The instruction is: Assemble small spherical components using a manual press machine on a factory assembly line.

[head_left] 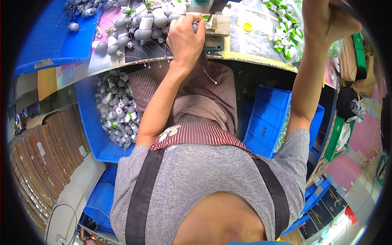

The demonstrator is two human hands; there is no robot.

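My left hand (pixel 185 41) is closed round a small grey, round-bodied part (pixel 194 27) with a thin wire trailing down past the table edge. It holds the part against a pale block (pixel 221 25) beneath a dark metal tool (pixel 218 5), where a bit of green and white shows. My right hand (pixel 345 26) is raised at the far right with its fingers curled; what they grip, if anything, is hidden. Left of my left hand lies a heap of grey-and-white bulb-shaped parts (pixel 145 28) with wires.
Green-and-white small pieces (pixel 288 36) lie in a clear bag at the right. A yellow ring (pixel 247 27) sits on the tabletop. Below the table, a blue bin (pixel 87 118) holds many grey-and-white parts, and another blue bin (pixel 265 118) stands right of my lap.
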